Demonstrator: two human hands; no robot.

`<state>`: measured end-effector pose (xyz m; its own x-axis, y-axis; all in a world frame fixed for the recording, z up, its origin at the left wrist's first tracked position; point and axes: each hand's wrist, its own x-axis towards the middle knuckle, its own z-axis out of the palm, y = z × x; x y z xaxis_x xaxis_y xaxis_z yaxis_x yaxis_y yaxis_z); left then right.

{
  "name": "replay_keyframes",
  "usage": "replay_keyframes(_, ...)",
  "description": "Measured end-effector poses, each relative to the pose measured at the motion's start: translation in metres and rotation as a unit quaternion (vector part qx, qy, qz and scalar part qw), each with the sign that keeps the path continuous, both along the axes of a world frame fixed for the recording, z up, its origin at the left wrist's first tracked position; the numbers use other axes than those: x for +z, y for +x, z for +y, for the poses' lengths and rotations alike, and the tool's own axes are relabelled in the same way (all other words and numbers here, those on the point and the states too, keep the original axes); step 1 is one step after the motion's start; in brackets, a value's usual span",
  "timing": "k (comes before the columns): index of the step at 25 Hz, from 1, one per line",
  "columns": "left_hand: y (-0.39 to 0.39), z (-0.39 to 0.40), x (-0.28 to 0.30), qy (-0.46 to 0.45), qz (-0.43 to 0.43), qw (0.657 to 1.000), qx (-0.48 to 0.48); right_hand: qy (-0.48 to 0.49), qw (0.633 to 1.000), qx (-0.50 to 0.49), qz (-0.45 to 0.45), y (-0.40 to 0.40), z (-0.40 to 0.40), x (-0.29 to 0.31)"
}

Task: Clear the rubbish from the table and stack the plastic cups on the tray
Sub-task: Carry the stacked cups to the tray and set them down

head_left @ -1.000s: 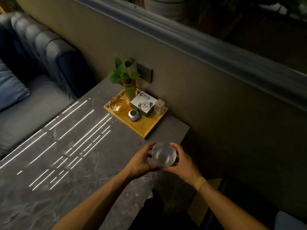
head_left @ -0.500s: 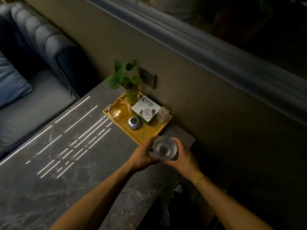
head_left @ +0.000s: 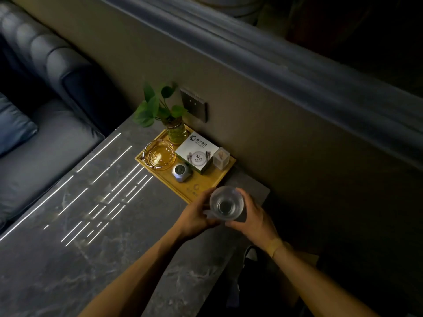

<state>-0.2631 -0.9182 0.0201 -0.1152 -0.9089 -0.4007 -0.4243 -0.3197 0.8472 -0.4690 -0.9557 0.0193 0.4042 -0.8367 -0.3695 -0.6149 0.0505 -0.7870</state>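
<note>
left hand point(head_left: 194, 219) + right hand point(head_left: 254, 217): grip holding clear cups point(head_left: 226, 203) | tray point(head_left: 206, 183): ashtray point(head_left: 159, 154), box point(head_left: 194, 154)

Tray point(head_left: 207, 179) near corner behind hands

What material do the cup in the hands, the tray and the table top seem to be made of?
The cup looks like clear, slightly cloudy plastic: its bottom shows through the mouth. The tray seems to be light wood or bamboo, matte yellow with a raised rim. The table top looks like grey stone or a stone imitation: pale veins cross it, and it reflects thin lines of light.
</note>
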Motion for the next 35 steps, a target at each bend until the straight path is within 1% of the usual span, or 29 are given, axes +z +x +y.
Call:
replay_keyframes(2, 0.004, 0.005, 0.0, 0.006, -0.003, 1.0, 0.008, 0.0, 1.0, 0.007, 0.015, -0.004, 0.004, 0.005)
replay_keyframes(3, 0.006, 0.009, -0.001, 0.003, -0.009, 1.0, 0.019, -0.019, 0.999, 0.014, 0.028, -0.007, 0.007, 0.008)
replay_keyframes(5, 0.011, 0.022, -0.002, -0.029, -0.038, 0.998, 0.032, -0.095, 0.992, 0.043, 0.076, -0.017, 0.019, 0.013)
replay_keyframes(6, 0.013, 0.03, -0.001, -0.057, -0.068, 0.996, 0.027, -0.139, 0.982, 0.066, 0.111, -0.021, 0.027, 0.014)
replay_keyframes(9, 0.016, 0.054, 0.001, -0.155, -0.177, 0.971, -0.051, -0.242, 0.94, 0.137, 0.197, -0.031, 0.047, 0.014)
replay_keyframes(12, 0.017, 0.066, -0.002, -0.238, -0.247, 0.929, -0.137, -0.28, 0.911, 0.197, 0.23, -0.035, 0.057, 0.011)
replay_keyframes(16, 0.019, 0.067, -0.002, -0.246, -0.336, 0.886, -0.205, -0.27, 0.897, 0.228, 0.265, -0.034, 0.061, 0.008)
replay_keyframes(18, 0.019, 0.066, -0.003, -0.24, -0.355, 0.876, -0.22, -0.26, 0.896, 0.23, 0.276, -0.033, 0.062, 0.007)
replay_keyframes(26, 0.016, 0.055, -0.004, -0.225, -0.379, 0.87, -0.22, -0.222, 0.911, 0.216, 0.273, -0.036, 0.056, 0.003)
replay_keyframes(35, 0.007, 0.012, 0.0, -0.19, -0.402, 0.864, -0.235, -0.181, 0.928, 0.192, 0.264, -0.041, 0.019, 0.001)
